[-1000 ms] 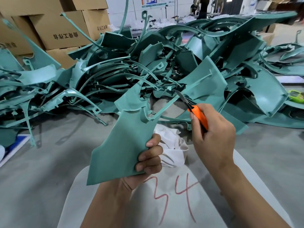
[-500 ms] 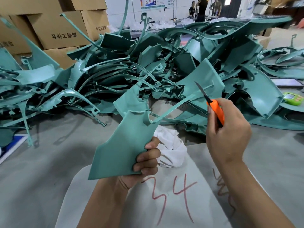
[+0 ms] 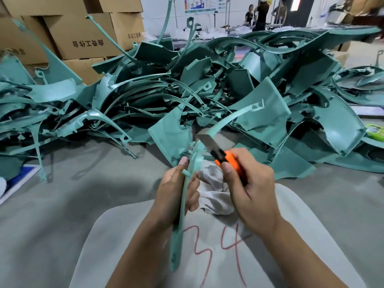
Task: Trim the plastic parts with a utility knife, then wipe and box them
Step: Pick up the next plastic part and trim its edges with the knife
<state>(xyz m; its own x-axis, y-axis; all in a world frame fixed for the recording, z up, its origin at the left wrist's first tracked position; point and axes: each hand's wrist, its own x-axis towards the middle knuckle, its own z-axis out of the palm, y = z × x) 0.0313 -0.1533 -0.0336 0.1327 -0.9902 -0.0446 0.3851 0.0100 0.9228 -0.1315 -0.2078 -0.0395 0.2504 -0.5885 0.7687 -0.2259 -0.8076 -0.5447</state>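
Note:
My left hand (image 3: 176,194) grips a teal plastic part (image 3: 182,204), turned edge-on so it runs from my lap up past my thumb into a long curved strip. My right hand (image 3: 249,190) holds an orange utility knife (image 3: 230,163) with its blade (image 3: 206,141) out, the blade lying against the part's upper edge near a small tab. A crumpled white rag (image 3: 214,190) sits between my two hands on the grey surface.
A big heap of teal plastic parts (image 3: 207,96) fills the surface ahead. Cardboard boxes (image 3: 83,36) are stacked at the back left. A pale bag marked 34 (image 3: 218,252) lies on my lap. A green object (image 3: 376,132) sits at the far right. People stand far behind.
My left hand has rotated the part from flat-on to edge-on. My right hand has brought the knife left and down, from clear of the part to its upper edge.

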